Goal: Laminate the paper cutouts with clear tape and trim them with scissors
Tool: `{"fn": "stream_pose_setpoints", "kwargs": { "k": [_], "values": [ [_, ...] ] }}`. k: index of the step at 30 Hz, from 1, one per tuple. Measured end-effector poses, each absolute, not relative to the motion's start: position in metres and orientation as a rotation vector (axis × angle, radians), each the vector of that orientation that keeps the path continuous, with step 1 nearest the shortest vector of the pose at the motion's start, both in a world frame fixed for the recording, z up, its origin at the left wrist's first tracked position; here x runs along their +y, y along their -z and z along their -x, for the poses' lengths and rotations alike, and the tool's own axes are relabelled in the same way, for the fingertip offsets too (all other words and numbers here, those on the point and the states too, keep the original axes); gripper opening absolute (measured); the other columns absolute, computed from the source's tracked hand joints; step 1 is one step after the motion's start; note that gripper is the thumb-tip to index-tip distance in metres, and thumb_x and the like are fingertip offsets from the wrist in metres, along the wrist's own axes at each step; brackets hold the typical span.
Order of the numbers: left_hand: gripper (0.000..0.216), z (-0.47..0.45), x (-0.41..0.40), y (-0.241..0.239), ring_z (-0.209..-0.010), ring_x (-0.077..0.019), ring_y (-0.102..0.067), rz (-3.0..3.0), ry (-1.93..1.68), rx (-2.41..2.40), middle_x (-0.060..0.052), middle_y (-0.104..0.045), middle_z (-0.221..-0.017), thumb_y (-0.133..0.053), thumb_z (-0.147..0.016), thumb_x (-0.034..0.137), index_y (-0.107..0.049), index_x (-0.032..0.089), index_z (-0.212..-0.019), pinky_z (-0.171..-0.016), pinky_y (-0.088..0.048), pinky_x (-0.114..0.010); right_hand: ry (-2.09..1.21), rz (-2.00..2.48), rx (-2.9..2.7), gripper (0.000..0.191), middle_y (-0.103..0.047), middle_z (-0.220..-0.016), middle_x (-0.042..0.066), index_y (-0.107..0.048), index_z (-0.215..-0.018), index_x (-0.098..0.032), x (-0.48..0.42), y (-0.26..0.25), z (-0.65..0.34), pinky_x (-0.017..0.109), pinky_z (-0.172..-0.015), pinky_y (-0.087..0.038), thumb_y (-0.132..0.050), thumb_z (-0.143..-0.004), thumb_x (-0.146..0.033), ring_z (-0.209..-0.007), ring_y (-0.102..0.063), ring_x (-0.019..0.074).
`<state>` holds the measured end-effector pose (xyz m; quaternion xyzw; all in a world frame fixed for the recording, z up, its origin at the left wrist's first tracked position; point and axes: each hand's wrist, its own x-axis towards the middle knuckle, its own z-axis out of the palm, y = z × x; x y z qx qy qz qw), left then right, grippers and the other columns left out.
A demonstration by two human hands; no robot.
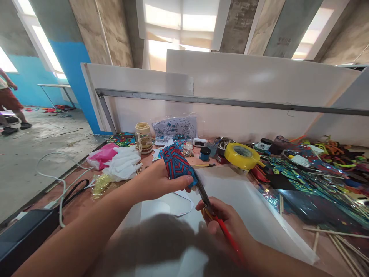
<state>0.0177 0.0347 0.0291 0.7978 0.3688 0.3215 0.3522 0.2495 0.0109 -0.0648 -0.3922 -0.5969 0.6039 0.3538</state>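
Observation:
My left hand [170,184] is closed on a patterned piece [179,165] in red, blue and black, thumb in front and the other fingers mostly behind it. Red-handled scissors [206,198] are gripped in my right hand [220,219]. Their blades point up and to the left and meet the piece's right edge near my left thumb. Whether the blades are apart is hard to make out. Below both hands lies a large white sheet [239,196], with a smaller cut scrap of white paper [184,206] on it.
Behind my hands stand a jar [143,136], a blue paint pot [205,154] and a roll of yellow tape [242,156]. Crumpled white tissue [123,163] lies left. Wooden sticks [343,246] and shiny strips [311,179] crowd the right. A person [10,100] is at the far left.

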Motion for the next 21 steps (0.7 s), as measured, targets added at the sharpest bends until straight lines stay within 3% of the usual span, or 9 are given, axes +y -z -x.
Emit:
{"fn": "stream_pose_setpoints", "kwargs": {
  "k": [9,13,16,18,21],
  "values": [
    [0.027,-0.012,0.036,-0.027,-0.068,-0.0129,-0.062,-1.963,-1.097,1.105,0.0,-0.07,-0.075,-0.065,-0.092,0.042,-0.072,0.017,-0.085,-0.061,-0.049,-0.022,-1.533,0.954,-1.618,0.07,-0.039,-0.06,-0.007,-0.069,-0.094,-0.018,0.013,0.069,-0.251,0.025,-0.052,-0.022,-0.079,-0.062,-0.079,-0.056,-0.028,0.0109],
    [0.027,-0.014,0.032,-0.028,-0.065,-0.0123,-0.065,-1.835,-1.146,1.136,0.0,-0.073,-0.071,-0.067,-0.092,0.041,-0.073,0.018,-0.081,-0.061,-0.052,-0.021,-1.557,0.932,-1.589,0.08,-0.038,-0.061,-0.007,-0.071,-0.105,-0.017,0.013,0.073,-0.253,0.024,-0.047,-0.022,-0.074,-0.063,-0.085,-0.053,-0.027,0.01],
    [0.024,-0.02,0.03,-0.027,-0.066,-0.0112,-0.065,-1.88,-1.135,1.073,0.001,-0.074,-0.072,-0.066,-0.092,0.036,-0.074,0.018,-0.077,-0.061,-0.052,-0.02,-1.56,0.934,-1.544,0.087,-0.043,-0.064,-0.005,-0.07,-0.117,-0.018,0.012,0.074,-0.254,0.024,-0.047,-0.03,-0.07,-0.064,-0.087,-0.054,-0.034,0.0113],
    [0.023,-0.024,0.03,-0.025,-0.064,-0.0106,-0.064,-1.861,-1.133,1.051,0.001,-0.074,-0.072,-0.065,-0.093,0.035,-0.075,0.018,-0.081,-0.059,-0.052,-0.019,-1.58,0.93,-1.509,0.087,-0.047,-0.067,-0.003,-0.068,-0.121,-0.019,0.012,0.072,-0.253,0.024,-0.05,-0.036,-0.07,-0.066,-0.087,-0.057,-0.039,0.0127],
    [0.022,-0.028,0.03,-0.024,-0.062,-0.0111,-0.064,-1.834,-1.125,1.064,0.001,-0.072,-0.069,-0.062,-0.094,0.035,-0.075,0.017,-0.091,-0.059,-0.053,-0.02,-1.606,0.91,-1.451,0.086,-0.048,-0.067,-0.003,-0.068,-0.119,-0.019,0.011,0.069,-0.253,0.023,-0.05,-0.035,-0.07,-0.066,-0.086,-0.057,-0.04,0.0121]
  ]
}}
